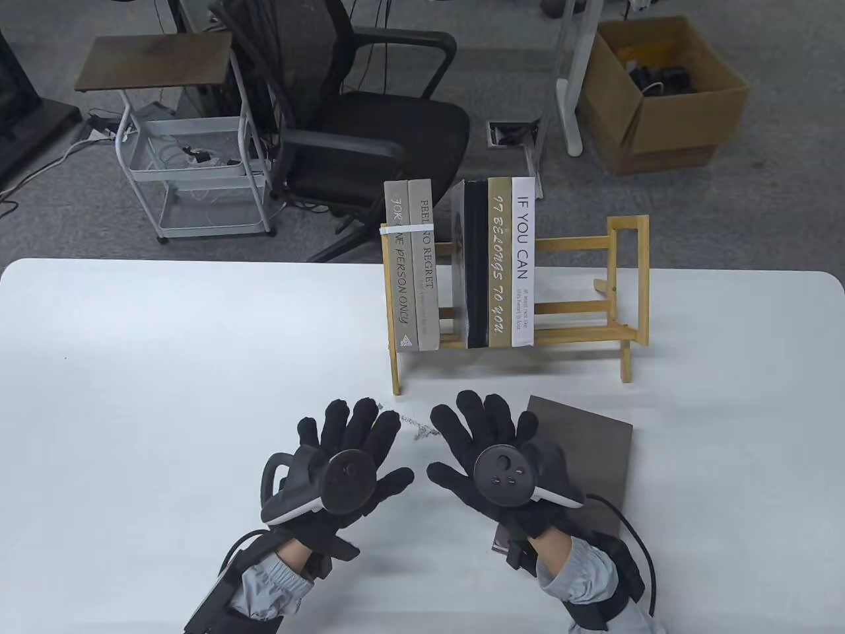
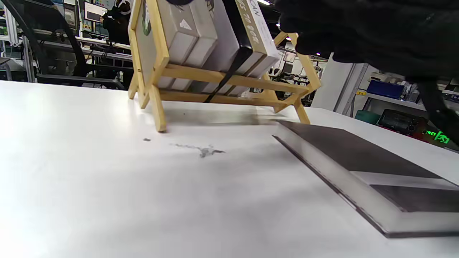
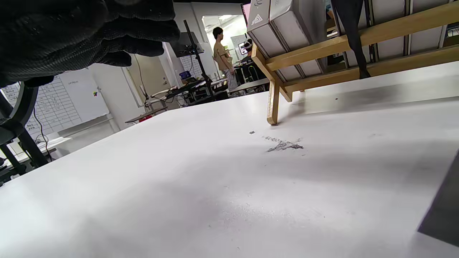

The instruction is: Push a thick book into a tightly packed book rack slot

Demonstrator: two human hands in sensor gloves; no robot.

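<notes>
The dark book [image 1: 587, 449] lies flat under the right hand [image 1: 502, 462], ungripped.

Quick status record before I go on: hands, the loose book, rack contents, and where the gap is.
left hand: fingers spread above the table, holding nothing
right hand: fingers spread, partly over the dark book, no grip visible
dark book: lying flat on the table, in front of the rack
rack contents: two grey books at its left end, then three more books
gap: a narrow slot between the two groups
rack right part: unfilled
</notes>
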